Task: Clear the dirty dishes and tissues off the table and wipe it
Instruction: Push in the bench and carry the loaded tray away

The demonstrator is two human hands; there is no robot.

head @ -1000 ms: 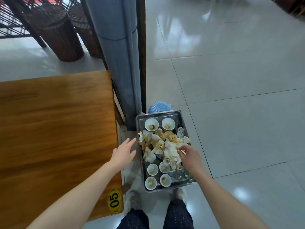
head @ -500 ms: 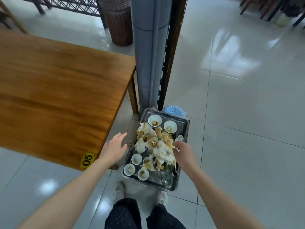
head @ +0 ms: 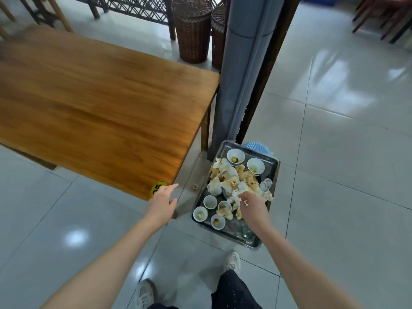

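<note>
Table (head: 100,103): wooden top, to my left; only bare wood shows on the part in view.
Number tag (head: 157,188): yellow, on the table's near corner, partly behind my left fingers.
Tray (head: 275,166): metal, rectangular, flat on the tiled floor (head: 334,175) just right of the table corner, its far end at the foot of the grey pillar (head: 243,63).
Tissues (head: 227,177): crumpled, stained brown, heaped across the middle of the tray.
Bowls (head: 235,156): small, white, soiled; two at the tray's far end, more at the near left end.
Glasses (head: 247,231): clear, at the tray's near right corner, partly under my right forearm.
Scrap (head: 195,186): one small stained piece on the floor, between the table corner and the tray.
Left hand (head: 161,204): fingers straight and spread, holding nothing, reaching over the floor beside the table corner.
Right hand (head: 253,208): over the near part of the tissue heap, fingers curled downward; a small white bit shows at the fingers, but I cannot tell whether I am pinching it.
Blue ribbed item (head: 256,147): just behind the tray's far edge.
Wicker baskets (head: 192,30): upright, beyond the table.
Shoes (head: 233,262): mine, on the floor near the tray's near end.
</note>
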